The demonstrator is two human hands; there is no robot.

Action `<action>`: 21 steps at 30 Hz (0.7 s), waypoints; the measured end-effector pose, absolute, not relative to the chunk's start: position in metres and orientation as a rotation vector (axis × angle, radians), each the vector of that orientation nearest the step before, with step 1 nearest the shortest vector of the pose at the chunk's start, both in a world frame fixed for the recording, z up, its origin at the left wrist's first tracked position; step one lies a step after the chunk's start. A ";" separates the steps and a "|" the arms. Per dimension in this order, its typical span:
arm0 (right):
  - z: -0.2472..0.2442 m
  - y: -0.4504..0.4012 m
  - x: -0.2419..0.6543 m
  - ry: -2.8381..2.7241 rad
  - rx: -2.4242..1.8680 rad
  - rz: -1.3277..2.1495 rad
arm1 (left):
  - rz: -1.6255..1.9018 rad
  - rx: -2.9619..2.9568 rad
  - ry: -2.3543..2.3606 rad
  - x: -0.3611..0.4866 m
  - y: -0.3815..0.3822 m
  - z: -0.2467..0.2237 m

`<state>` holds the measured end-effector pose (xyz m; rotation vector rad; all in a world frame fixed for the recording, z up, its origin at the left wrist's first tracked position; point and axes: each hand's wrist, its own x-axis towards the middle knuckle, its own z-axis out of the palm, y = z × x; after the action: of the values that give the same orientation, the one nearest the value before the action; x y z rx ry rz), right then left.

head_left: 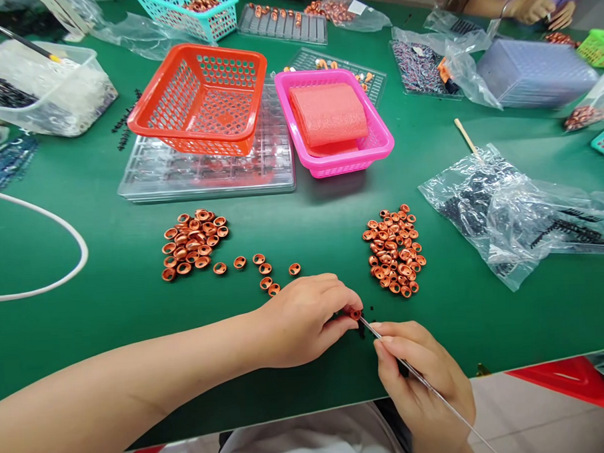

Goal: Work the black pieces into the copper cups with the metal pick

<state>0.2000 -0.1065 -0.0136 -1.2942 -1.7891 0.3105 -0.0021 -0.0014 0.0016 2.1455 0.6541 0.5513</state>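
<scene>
Dozens of copper-coloured rings lie in a left heap (195, 244) on the green bench (136, 327), with several loose rings (239, 262) strung out between it and the left hand (299, 320); that hand's thumb and fingers are nearly together, pinching one held ring (355, 314) at their tips; a thin rod (425, 381) meets this ring from the lower right, though whether its tip enters the opening is too small to see; a right heap (394, 252) lies beyond, nearer the right hand (430, 408); the right fingers are closed around the rod near its tip, its long axis slanting down and rightward from the ring.
</scene>
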 end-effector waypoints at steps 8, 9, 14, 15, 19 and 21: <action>-0.013 -0.106 0.200 -1.796 -1.287 0.347 | 0.562 2.143 0.642 -0.002 -0.002 0.001; -0.013 -0.106 0.200 -1.790 -1.291 0.351 | 0.564 2.143 0.640 -0.002 -0.002 0.001; -0.013 -0.106 0.200 -1.779 -1.288 0.363 | 0.570 2.148 0.612 -0.002 0.000 0.001; -0.013 -0.106 0.200 -1.779 -1.288 0.366 | 0.564 2.150 0.607 -0.002 0.000 0.001; -0.015 -0.106 0.200 -1.792 -1.274 0.388 | 0.554 2.192 0.607 -0.002 -0.002 0.000; -0.016 -0.107 0.201 -1.799 -1.254 0.383 | 0.566 2.226 0.616 -0.001 -0.004 -0.001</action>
<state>0.2009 -0.1074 -0.0164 -1.2542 -1.7992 0.3829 -0.0011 -0.0036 -0.0009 2.2264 0.6158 0.5664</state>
